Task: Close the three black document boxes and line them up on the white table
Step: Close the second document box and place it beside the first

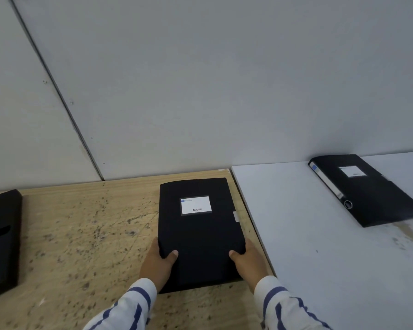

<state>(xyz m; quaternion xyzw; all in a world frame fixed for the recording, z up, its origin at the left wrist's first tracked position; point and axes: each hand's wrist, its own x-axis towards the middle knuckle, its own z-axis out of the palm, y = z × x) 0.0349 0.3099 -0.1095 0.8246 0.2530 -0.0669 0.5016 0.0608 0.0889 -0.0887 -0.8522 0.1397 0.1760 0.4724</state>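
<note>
A closed black document box with a white label lies flat on the wooden table, near its right edge. My left hand grips the box's left side and my right hand grips its right side, thumbs on the lid. A second closed black box lies flat and angled on the white table, at the back near the wall. A third black box lies at the far left of the wooden table, partly cut off by the frame; whether it is shut is unclear.
A grey panelled wall rises right behind both tables. The white table adjoins the wooden one on the right and has a smudged patch near the far box.
</note>
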